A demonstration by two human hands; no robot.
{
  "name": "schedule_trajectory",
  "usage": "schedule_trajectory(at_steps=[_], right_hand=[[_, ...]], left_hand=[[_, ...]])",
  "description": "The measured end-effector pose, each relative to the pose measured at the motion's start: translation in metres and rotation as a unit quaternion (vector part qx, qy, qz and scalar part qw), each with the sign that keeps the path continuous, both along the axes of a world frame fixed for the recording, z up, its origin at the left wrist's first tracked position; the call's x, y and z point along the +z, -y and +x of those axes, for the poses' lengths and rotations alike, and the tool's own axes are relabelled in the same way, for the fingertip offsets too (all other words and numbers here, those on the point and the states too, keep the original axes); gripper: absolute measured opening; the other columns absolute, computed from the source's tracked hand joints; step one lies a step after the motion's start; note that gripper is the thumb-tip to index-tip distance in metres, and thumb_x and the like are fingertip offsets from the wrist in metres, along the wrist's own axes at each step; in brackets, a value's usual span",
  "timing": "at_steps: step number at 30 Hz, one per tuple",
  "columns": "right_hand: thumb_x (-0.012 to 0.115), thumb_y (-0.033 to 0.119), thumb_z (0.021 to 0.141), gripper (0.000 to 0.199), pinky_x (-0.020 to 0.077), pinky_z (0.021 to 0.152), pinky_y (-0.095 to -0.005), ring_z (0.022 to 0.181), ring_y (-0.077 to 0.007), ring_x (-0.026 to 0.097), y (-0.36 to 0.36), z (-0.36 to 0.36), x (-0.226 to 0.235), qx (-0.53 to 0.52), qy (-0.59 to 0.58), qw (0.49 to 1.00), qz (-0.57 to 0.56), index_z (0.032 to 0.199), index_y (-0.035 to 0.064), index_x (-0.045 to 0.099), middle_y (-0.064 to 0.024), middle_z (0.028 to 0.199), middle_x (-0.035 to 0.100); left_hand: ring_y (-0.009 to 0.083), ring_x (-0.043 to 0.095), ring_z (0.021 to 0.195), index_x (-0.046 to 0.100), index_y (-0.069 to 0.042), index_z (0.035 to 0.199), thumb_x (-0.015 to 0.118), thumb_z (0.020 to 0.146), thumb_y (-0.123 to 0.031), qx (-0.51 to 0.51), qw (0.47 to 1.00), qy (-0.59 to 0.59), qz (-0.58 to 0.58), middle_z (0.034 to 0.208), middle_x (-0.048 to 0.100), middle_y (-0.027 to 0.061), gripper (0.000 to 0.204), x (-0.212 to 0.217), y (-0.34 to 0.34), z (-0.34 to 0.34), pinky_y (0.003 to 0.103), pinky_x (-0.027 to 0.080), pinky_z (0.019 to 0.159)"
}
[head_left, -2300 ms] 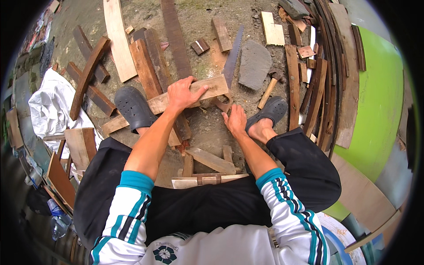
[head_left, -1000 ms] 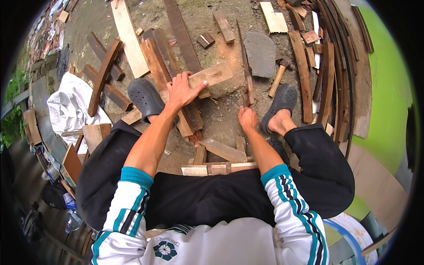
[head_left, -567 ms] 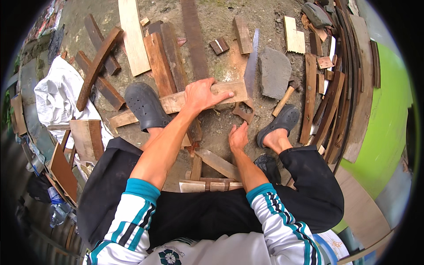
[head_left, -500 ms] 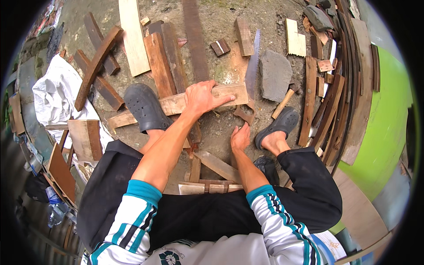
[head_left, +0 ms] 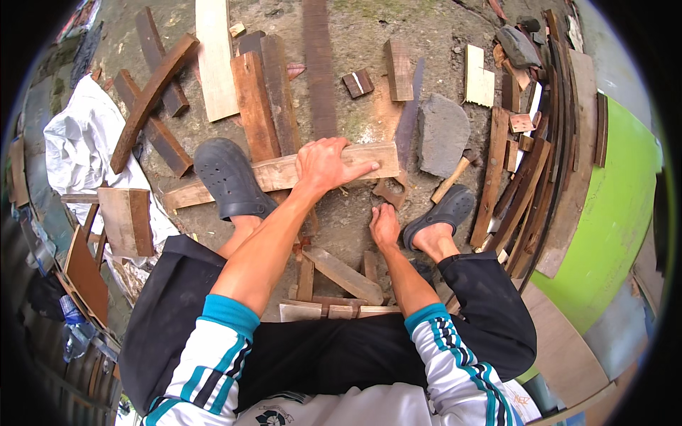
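My left hand is closed over a pale wooden board, its thumb stretched along the top face toward the right end. The left dark clog rests over that board. Close to the board's right end, a handsaw has its blade pointing away from me and its brown handle toward me. My right hand is at the near edge of the handle with curled fingers, seemingly gripping it. How far the fingers wrap around it is partly hidden.
A flat grey stone and a hammer lie beyond the right clog. Several wood pieces lie at the far left near a white sack. Long strips and a green panel line the right side.
The whole view has shifted slightly. My left hand stays on the board, and my right hand remains by the saw handle. The blade looks darker now.
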State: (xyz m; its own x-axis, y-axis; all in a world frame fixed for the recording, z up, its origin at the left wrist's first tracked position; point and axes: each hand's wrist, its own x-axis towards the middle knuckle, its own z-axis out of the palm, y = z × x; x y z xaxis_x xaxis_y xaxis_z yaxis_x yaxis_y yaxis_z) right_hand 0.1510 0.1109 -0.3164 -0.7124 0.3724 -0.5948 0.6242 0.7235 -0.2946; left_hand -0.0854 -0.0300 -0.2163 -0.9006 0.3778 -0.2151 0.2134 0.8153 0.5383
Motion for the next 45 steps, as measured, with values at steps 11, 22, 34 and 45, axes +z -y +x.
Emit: schedule_trajectory(at_steps=[11, 22, 34, 45], right_hand=[[0.046, 0.020, 0.103, 0.022, 0.0479, 0.068, -0.0426, 0.072, -0.0277, 0.062, -0.004, -0.076, 0.051, -0.235, -0.219, 0.940, -0.117, 0.113, 0.0004, 0.051, -0.0155, 0.081, 0.063], [0.052, 0.022, 0.101, 0.031, 0.0572, 0.063, -0.0271, 0.079, -0.0128, 0.062, -0.013, -0.129, 0.076, -0.440, -0.289, 0.753, -0.396, 0.120, -0.0012, 0.061, -0.0069, 0.098, 0.063], [0.069, 0.040, 0.089, 0.049, 0.0548, 0.068, -0.0288, 0.074, -0.0163, 0.065, -0.040, -0.147, 0.090, -0.369, -0.157, 0.814, -0.420, 0.103, -0.0068, 0.069, -0.0104, 0.088, 0.069], [0.076, 0.043, 0.080, 0.054, 0.0573, 0.051, -0.0325, 0.062, -0.0207, 0.065, -0.036, -0.166, 0.094, -0.394, -0.133, 0.852, -0.318, 0.091, -0.0094, 0.069, -0.0134, 0.080, 0.068]], left_hand=[[0.0271, 0.069, 0.071, 0.074, -0.002, 0.085, 0.066, 0.065, -0.080, 0.008, 0.999, -0.051, 0.014, 0.076, 0.071, 0.0133, 0.081, -0.008, -0.001, 0.002, 0.037, 0.052, 0.068], [0.0361, 0.070, 0.077, 0.076, -0.007, 0.093, 0.048, 0.083, -0.077, 0.019, 0.987, 0.142, -0.070, 0.070, 0.068, 0.0195, 0.076, 0.009, -0.005, -0.017, 0.047, 0.053, 0.069], [0.0297, 0.051, 0.123, 0.058, -0.008, 0.131, 0.057, 0.086, -0.065, -0.057, 0.988, -0.139, -0.019, 0.129, 0.058, 0.0184, 0.072, 0.016, 0.002, 0.019, 0.046, 0.032, 0.107], [0.0386, 0.042, 0.134, 0.036, -0.004, 0.148, 0.067, 0.085, -0.049, -0.041, 0.979, 0.028, -0.199, 0.149, 0.039, 0.0218, 0.084, 0.088, 0.022, 0.090, 0.049, 0.036, 0.110]])
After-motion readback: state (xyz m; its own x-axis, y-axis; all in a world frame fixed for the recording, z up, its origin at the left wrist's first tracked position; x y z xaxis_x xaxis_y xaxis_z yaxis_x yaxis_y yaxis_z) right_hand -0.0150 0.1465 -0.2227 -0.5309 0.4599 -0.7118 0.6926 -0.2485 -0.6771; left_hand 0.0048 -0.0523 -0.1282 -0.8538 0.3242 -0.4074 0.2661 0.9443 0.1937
